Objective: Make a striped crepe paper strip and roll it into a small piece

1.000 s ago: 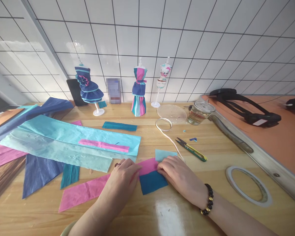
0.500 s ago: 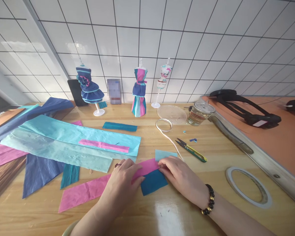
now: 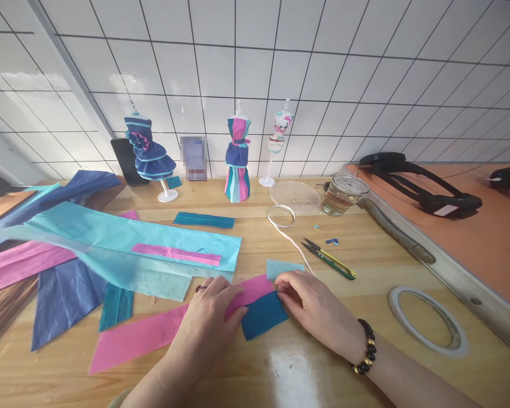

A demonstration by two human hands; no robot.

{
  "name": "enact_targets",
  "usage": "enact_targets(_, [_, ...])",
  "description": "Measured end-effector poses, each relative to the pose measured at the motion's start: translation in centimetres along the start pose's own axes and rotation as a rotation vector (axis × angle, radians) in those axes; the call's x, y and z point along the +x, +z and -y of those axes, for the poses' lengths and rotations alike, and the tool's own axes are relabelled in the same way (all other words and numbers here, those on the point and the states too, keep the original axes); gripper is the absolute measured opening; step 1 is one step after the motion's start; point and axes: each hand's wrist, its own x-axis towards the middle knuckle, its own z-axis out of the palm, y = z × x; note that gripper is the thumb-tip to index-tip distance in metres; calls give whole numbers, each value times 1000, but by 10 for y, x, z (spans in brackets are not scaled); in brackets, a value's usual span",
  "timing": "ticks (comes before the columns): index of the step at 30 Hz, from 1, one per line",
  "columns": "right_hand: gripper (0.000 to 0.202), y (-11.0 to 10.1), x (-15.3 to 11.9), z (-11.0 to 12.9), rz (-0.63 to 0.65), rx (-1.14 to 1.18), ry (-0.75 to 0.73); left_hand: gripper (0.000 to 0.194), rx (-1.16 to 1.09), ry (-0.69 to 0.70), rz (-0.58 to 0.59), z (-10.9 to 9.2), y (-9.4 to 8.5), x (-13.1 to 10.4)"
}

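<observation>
Fingers (L) (image 3: 230,294) on 1 pnk strip (image 3: 142,334)

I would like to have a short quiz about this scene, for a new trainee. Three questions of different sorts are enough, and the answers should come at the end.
1. True or false: in the picture, the snips lie to the left of the white ring.
2. How many mannequins stand by the wall? A) two B) three C) four
3. Fill in the colour: the left hand rests on a ____ strip.

Key: 1. True. 2. B. 3. Pink.
</observation>
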Motion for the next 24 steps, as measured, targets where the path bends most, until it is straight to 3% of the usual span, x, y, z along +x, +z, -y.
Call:
enact_targets(17, [13,3,-2,-1,31,8,22,22,-27,4,-2,0,-2,2])
enact_targets(21, [9,2,-2,-2,47,-28,-77,23,-19,2,5,0,-3,2])
enact_targets(24, [19,2,-2,-4,81,-86,-199,24,-12,2,12,-1,-4,2])
